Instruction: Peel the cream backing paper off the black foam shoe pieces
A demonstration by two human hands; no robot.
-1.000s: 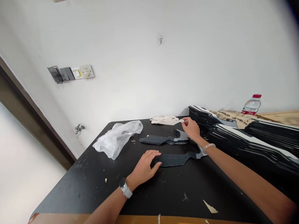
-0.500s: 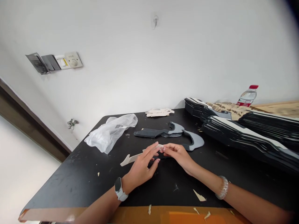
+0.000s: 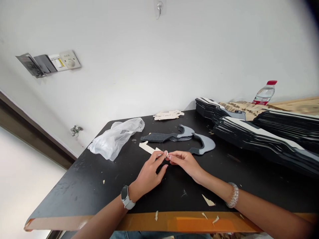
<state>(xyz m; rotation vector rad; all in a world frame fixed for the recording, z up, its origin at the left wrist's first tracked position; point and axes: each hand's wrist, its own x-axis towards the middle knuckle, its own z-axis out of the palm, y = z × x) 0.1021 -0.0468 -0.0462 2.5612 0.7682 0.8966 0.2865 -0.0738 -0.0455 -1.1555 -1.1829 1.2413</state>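
Note:
A flat cream-white strip (image 3: 147, 148) with a hooked far end slants up to the left from my fingers. My left hand (image 3: 149, 170) has its fingers bent around the near end, thumb a little apart. At the same end, the fingertips of my right hand (image 3: 187, 163) are pinched together, almost touching the left ones. What lies between the fingertips is small and partly hidden. Just beyond my hands rests a small stack of dark grey pieces (image 3: 159, 136) with light grey curved ends. One curved light grey piece (image 3: 208, 144) reaches out to the right, partly behind my right hand.
A crumpled white plastic bag (image 3: 113, 141) lies on the black table (image 3: 82, 196) at left. Cream strips (image 3: 168, 115) are piled near the wall. Tall stacks of dark pieces (image 3: 259, 139) fill the right side, with a red-capped bottle (image 3: 264, 94) behind. Scraps (image 3: 208, 200) lie near the front edge.
The far end of the cream-white strip has swung upward, away from me, and turned in my fingers. Both hands stay close together at its near end. The view has shifted slightly.

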